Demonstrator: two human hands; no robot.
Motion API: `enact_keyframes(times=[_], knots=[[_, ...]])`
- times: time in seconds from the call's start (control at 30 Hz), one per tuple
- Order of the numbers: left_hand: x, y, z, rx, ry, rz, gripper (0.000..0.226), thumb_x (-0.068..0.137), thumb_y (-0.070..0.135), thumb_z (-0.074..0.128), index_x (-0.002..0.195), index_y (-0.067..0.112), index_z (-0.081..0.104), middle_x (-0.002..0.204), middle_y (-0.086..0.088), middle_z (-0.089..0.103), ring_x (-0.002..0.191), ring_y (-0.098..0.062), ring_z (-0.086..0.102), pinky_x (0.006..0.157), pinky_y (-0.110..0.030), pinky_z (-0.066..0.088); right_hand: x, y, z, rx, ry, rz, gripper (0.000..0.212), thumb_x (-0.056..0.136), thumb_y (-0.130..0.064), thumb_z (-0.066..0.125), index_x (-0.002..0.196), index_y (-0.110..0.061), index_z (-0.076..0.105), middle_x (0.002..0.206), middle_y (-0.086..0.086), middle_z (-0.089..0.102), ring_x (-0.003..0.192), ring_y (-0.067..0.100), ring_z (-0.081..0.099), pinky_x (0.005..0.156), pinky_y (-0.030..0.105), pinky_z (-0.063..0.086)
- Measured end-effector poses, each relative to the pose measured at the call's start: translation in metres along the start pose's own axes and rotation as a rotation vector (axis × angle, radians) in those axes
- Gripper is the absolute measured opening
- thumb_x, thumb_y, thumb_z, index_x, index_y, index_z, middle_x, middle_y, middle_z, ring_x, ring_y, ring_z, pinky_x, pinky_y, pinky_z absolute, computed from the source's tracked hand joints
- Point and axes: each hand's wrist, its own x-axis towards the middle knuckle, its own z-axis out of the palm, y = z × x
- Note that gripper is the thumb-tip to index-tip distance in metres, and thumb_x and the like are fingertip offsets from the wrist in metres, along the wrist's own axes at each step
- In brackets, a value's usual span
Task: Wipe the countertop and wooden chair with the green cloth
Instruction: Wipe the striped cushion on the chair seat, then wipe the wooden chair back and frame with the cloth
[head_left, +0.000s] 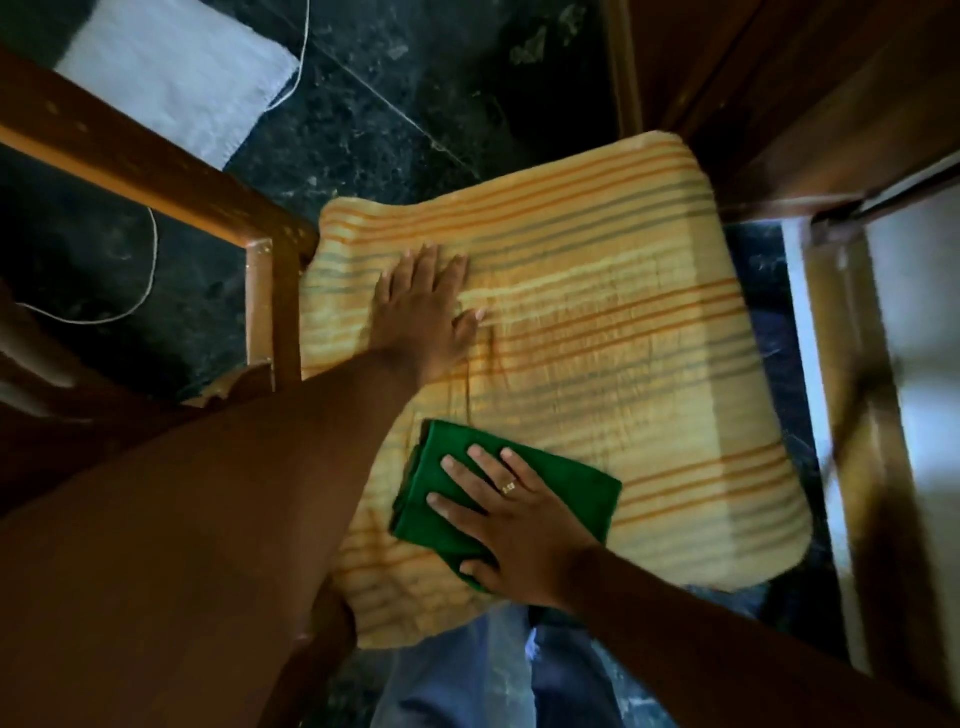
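Observation:
The folded green cloth (566, 491) lies on the near part of a yellow cushion with orange and grey stripes (623, 332), which covers the seat of the wooden chair (156, 166). My right hand (511, 525) lies flat on the cloth, fingers spread, a ring on one finger. My left hand (423, 306) rests palm down on the cushion's far left part, fingers apart, holding nothing. The chair's wooden arm runs along the left; its right side frame (857, 332) is blurred.
The floor is dark green stone (395, 98). A white rectangular mat (171, 73) lies at the top left, with a thin white cord (150, 260) trailing by it. Dark wooden furniture (810, 88) stands at the top right. Blue trouser legs (519, 670) show below the cushion.

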Motion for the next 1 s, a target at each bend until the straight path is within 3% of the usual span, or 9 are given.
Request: enact_keyframes(times=[0.1,0.2,0.3,0.43,0.53,0.7,0.83,0.9,1.0], knots=[[-0.045,0.013,-0.017,-0.101,0.05,-0.077,0.047,0.093,0.045,0.055,0.13,0.016,0.054,0.133,-0.015,0.055,0.122,-0.037,0.051,0.097,-0.046,0.041,-0.028,-0.02,-0.014,0.269,0.137,0.444,0.075,0.084,-0.052,0.057,0.15,-0.024,0.036,0.162,0.015,0.024,0.146,0.038,0.025,0.119,0.051,0.016],[-0.109,0.022,-0.011,-0.241,-0.006,-0.23,0.041,0.087,0.056,0.06,0.088,0.015,0.06,0.088,-0.01,0.062,0.087,-0.033,0.062,0.069,-0.039,0.047,-0.062,-0.02,-0.019,0.628,0.416,1.075,0.06,0.077,-0.038,0.073,0.129,-0.011,0.056,0.129,0.019,0.059,0.118,0.038,0.055,0.101,0.046,0.046],[-0.152,0.032,0.005,-0.421,-0.175,-0.347,0.052,0.075,0.064,0.072,0.093,0.017,0.063,0.087,-0.002,0.066,0.084,-0.025,0.067,0.069,-0.035,0.053,-0.071,-0.013,-0.021,1.03,0.441,1.43,0.047,0.072,-0.038,0.082,0.1,-0.006,0.064,0.097,0.019,0.069,0.092,0.037,0.068,0.082,0.047,0.055],[-0.15,0.034,0.008,-0.707,-0.413,-0.464,0.023,0.084,0.038,0.078,0.097,0.02,0.073,0.105,-0.008,0.077,0.089,-0.023,0.072,0.081,-0.035,0.058,-0.054,-0.005,-0.022,1.502,0.376,1.293,0.038,0.075,-0.02,0.085,0.106,-0.002,0.071,0.1,0.017,0.075,0.087,0.029,0.072,0.076,0.039,0.059],[-0.146,0.035,-0.036,-0.977,-0.497,-0.554,0.01,0.089,0.025,0.075,0.088,0.015,0.073,0.103,-0.017,0.077,0.07,-0.018,0.074,0.067,-0.028,0.06,-0.065,-0.003,-0.047,1.695,0.296,1.19,0.023,0.083,-0.012,0.076,0.106,-0.01,0.072,0.095,0.011,0.076,0.081,0.025,0.073,0.058,0.033,0.057],[-0.15,0.071,-0.164,-1.202,-0.283,-0.544,0.033,0.088,0.031,0.075,0.101,0.001,0.074,0.092,-0.015,0.076,0.08,-0.028,0.072,0.071,-0.031,0.057,-0.121,0.019,-0.16,1.823,0.371,0.929,0.019,0.088,-0.014,0.07,0.107,-0.016,0.07,0.098,0.004,0.078,0.086,0.019,0.075,0.06,0.036,0.059],[-0.165,0.104,-0.275,-1.476,-0.079,-0.529,0.02,0.088,0.026,0.076,0.087,0.006,0.073,0.081,-0.01,0.078,0.068,-0.022,0.074,0.067,-0.034,0.062,-0.161,0.019,-0.271,1.778,0.507,0.7,0.035,0.079,-0.028,0.07,0.111,-0.015,0.071,0.11,0.008,0.076,0.096,0.023,0.073,0.078,0.04,0.06],[-0.183,0.111,-0.328,-1.47,-0.017,-0.495,0.022,0.088,0.027,0.076,0.077,0.008,0.07,0.073,-0.008,0.077,0.061,-0.02,0.072,0.063,-0.033,0.061,-0.171,0.005,-0.317,1.753,0.54,0.62,0.04,0.079,-0.03,0.069,0.116,-0.013,0.069,0.115,0.01,0.074,0.105,0.027,0.07,0.09,0.047,0.055],[-0.221,0.099,-0.396,-1.361,0.013,-0.453,0.025,0.088,0.031,0.075,0.086,0.006,0.072,0.091,-0.016,0.078,0.072,-0.024,0.075,0.07,-0.037,0.063,-0.174,-0.028,-0.365,1.706,0.581,0.531,0.028,0.09,-0.026,0.064,0.116,-0.014,0.069,0.111,0.005,0.076,0.103,0.021,0.071,0.084,0.041,0.055]])
